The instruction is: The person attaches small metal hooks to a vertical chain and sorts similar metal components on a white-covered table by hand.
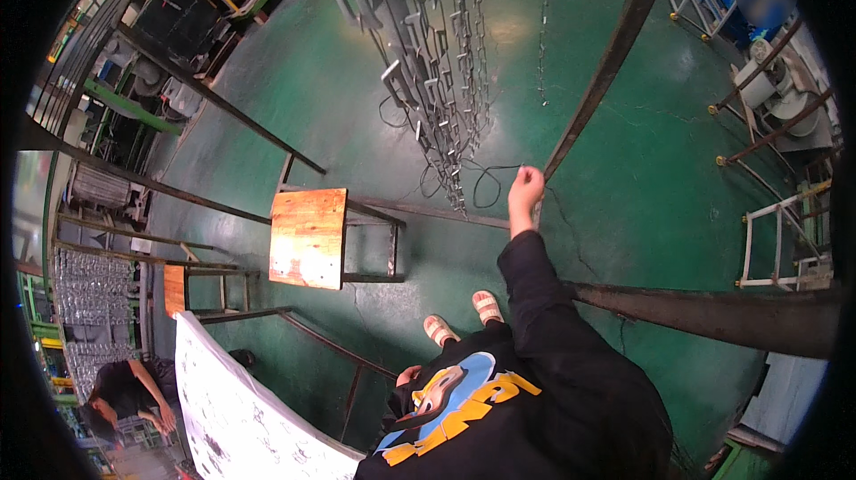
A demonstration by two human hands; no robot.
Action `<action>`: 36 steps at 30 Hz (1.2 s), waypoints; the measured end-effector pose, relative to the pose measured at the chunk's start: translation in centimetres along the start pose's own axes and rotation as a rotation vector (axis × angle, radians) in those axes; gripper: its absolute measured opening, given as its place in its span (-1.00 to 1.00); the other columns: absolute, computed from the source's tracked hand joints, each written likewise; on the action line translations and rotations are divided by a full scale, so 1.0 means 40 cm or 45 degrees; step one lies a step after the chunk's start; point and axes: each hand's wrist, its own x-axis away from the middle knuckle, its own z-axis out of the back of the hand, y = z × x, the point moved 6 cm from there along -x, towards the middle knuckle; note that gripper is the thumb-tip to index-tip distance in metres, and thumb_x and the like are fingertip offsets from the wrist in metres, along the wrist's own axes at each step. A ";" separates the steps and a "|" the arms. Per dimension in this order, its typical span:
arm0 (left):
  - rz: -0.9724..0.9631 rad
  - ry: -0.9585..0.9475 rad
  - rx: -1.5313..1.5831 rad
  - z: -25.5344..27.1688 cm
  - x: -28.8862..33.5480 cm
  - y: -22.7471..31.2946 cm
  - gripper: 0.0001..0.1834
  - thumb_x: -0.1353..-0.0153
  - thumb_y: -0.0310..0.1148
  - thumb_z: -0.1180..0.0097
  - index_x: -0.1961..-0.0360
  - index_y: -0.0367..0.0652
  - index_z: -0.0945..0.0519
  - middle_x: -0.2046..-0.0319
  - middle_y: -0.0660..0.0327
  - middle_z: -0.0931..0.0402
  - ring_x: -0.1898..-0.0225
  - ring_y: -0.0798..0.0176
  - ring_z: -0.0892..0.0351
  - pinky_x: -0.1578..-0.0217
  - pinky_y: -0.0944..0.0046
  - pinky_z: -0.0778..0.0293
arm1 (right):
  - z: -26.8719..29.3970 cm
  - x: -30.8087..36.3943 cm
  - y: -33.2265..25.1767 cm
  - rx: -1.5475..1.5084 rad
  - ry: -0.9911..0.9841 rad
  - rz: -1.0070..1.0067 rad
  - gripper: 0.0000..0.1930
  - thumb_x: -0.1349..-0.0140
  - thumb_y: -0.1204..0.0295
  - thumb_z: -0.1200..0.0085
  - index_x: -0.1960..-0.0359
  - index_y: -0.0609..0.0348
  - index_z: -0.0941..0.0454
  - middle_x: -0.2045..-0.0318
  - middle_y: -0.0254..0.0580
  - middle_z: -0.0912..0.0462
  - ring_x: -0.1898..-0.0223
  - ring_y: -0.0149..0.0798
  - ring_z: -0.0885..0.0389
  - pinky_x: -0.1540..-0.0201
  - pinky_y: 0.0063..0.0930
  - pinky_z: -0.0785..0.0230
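The right hand is raised beside the hanging rack of grey metal parts, fingers pinched on a thin wire hook. The left hand is out of sight. A tug could, I think, set those parts swinging and tangle them.

Green painted floor, wooden-seated stool on dark metal legs, rusted steel frame bars, white speckled sheet lower left, stacked metal parts, seated person at left edge.

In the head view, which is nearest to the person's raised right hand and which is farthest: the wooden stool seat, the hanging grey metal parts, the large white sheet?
From the right hand:
1. Hanging grey metal parts, just to its left, lowest pieces close to the hand.
2. Square wooden stool seat, further left on the green floor.
3. Large white sheet, farthest, at lower left.
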 end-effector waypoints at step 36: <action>-0.618 1.961 0.703 -0.028 0.661 0.112 -0.69 0.06 -0.33 -0.17 0.21 -0.10 -0.52 0.72 0.32 -0.34 0.69 0.45 -0.26 0.63 0.42 -0.23 | 0.453 1.241 -0.834 -0.911 -3.291 0.710 -0.93 0.04 0.69 -0.01 0.49 0.30 -0.43 0.64 -0.29 -0.47 0.61 -0.52 -0.42 0.55 -0.71 -0.23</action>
